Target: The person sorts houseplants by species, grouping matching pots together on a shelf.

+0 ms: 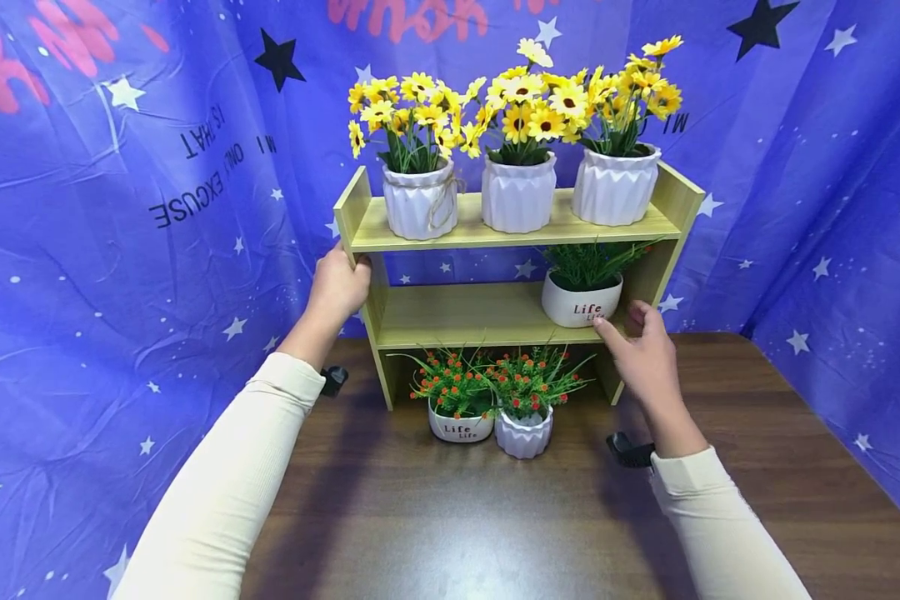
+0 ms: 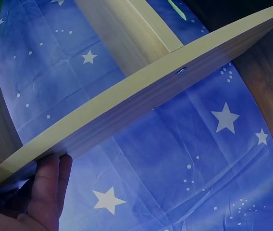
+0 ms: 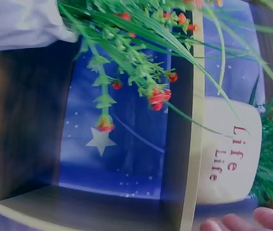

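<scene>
A light wooden shelf (image 1: 461, 312) stands on the table; my left hand (image 1: 340, 287) grips its left side panel. The left wrist view shows fingers (image 2: 45, 185) against the panel's edge. My right hand (image 1: 648, 354) is at the shelf's right side, thumb near an oval white "Life" pot (image 1: 581, 304) on the middle board. In the right wrist view, fingertips (image 3: 271, 219) appear just beside this pot, apart from it, its green plant behind. On the table by the bottom tier are another "Life" pot (image 1: 461, 427) and a ribbed white pot (image 1: 523, 435), both with red-flowered greenery.
On the top board stand three white pots with yellow flowers: left pot (image 1: 420, 200), middle pot (image 1: 519, 196) and right pot (image 1: 617, 187). Behind hangs a blue star-printed cloth (image 1: 217, 275). The brown table (image 1: 450, 508) extends in front.
</scene>
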`<state>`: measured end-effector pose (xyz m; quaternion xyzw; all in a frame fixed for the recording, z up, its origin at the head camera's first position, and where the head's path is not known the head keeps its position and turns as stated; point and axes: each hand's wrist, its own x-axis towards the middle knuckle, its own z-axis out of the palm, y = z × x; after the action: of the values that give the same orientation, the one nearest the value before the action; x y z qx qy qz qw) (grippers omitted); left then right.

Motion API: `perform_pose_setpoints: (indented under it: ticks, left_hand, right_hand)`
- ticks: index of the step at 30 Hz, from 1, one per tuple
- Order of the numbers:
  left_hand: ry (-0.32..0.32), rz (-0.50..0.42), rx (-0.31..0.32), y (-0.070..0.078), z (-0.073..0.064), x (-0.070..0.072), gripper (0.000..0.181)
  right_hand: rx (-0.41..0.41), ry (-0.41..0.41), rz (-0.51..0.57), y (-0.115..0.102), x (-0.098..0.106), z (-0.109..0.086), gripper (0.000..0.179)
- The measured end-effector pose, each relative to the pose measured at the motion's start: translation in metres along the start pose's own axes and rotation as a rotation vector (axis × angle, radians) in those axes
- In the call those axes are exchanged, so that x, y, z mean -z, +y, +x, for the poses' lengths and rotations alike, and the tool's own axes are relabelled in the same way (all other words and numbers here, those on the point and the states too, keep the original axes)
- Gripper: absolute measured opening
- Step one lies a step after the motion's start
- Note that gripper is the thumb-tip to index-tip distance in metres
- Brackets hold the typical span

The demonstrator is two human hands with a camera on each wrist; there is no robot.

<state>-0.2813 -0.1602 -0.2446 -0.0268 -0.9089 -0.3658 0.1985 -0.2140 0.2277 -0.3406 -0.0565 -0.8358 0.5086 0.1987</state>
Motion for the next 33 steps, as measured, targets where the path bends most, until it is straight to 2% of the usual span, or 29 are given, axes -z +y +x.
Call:
perform_pose_setpoints:
  ticks: [4,9,19,29,33]
  left_hand:
    - [-0.003,0.003,0.008,-0.001,0.000,-0.001,0.034]
    - [-0.007,-0.010,0.002,0.000,0.000,-0.001,0.034]
    - [-0.005,-0.003,-0.012,0.001,-0.002,-0.002,0.031]
    - [0.008,0.006,-0.024,0.001,0.000,0.001,0.029]
    - [0.003,0.009,-0.022,0.001,0.000,0.001,0.028]
  right_hand:
    - [0.025,0.082,0.072,0.015,0.003,-0.025,0.068]
    - [0.029,0.118,0.039,0.033,-0.006,-0.051,0.062]
    - [-0.022,0.019,0.031,0.062,-0.036,-0.090,0.060]
    - [-0.075,-0.160,-0.015,0.073,-0.059,-0.100,0.059]
    - [-0.103,-0.187,0.000,0.075,-0.070,-0.104,0.062]
